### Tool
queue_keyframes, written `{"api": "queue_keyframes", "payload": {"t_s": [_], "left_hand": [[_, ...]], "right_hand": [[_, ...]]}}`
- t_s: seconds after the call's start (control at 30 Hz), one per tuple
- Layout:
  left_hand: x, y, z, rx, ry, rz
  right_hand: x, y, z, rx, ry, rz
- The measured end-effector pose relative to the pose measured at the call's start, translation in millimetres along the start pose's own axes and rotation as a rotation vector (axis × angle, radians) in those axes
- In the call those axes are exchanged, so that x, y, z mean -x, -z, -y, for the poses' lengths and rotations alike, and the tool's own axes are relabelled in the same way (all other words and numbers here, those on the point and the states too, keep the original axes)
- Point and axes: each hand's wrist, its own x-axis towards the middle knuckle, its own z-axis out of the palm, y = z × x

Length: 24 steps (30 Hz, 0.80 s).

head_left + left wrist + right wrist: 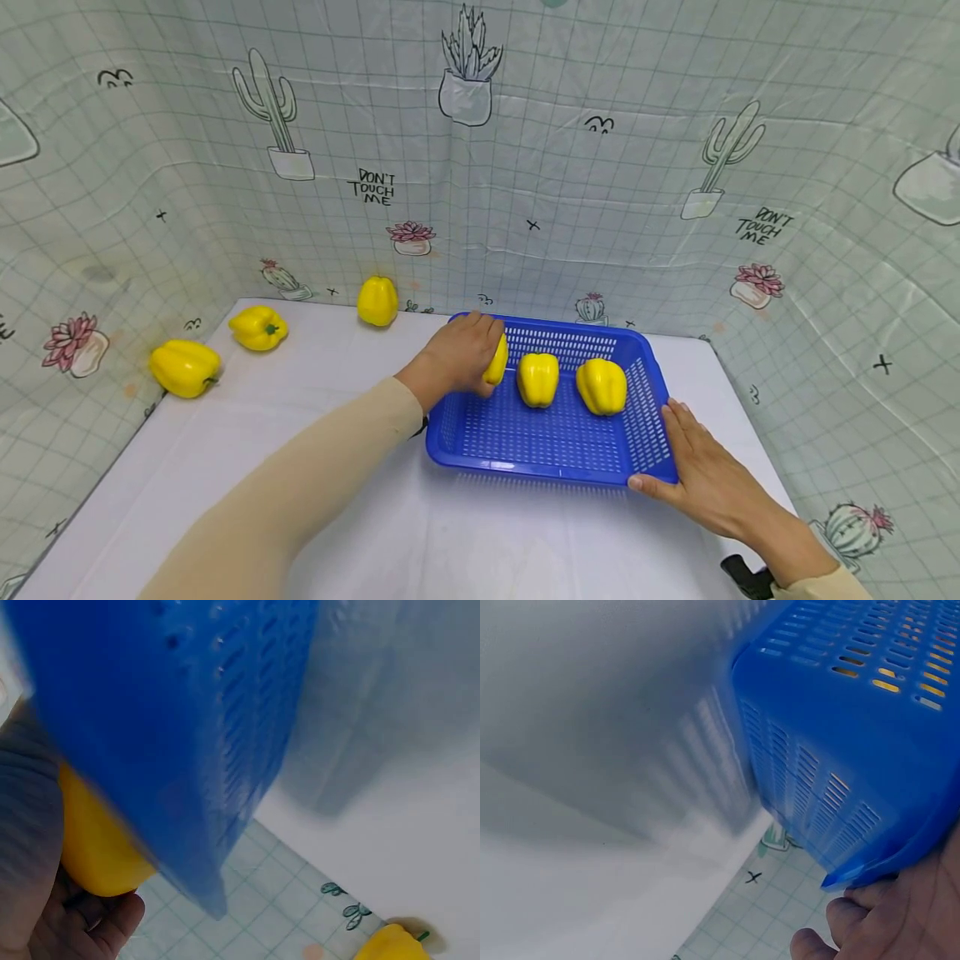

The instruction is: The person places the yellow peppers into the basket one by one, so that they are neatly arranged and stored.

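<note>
My left hand reaches over the left side of a blue plastic basket and grips a yellow bell pepper, mostly hidden behind the fingers. The left wrist view shows that bell pepper between palm and fingers, beyond the basket wall. Two more yellow bell peppers, one in the middle and one to the right, sit inside the basket. At the basket's near right corner, my right hand rests against the outer side, fingers straight along the rim and thumb at the front edge.
Three yellow bell peppers are on the white table outside the basket: one at the far left, another beside it, and one near the back wall. A grid-patterned cloth with cactus drawings encloses the back and sides.
</note>
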Motion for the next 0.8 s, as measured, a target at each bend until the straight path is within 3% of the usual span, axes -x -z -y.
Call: {"api": "queue_keyframes", "payload": {"t_s": [0.3,0.57,0.8], "left_hand": [[-5.8,-10.7,-2.9,-0.017,0.011,0.146],[-11.2,-24.3,-7.8,-0.031,-0.005,0.174],[-13.4,-31.0,-7.6,-0.025,0.020,0.214]], "right_hand": [[-0.3,0,0,-0.008,-0.011,0.018],[-0.7,1,1,0.000,-0.009,0.012],[-0.4,1,1,0.002,-0.010,0.010]]}}
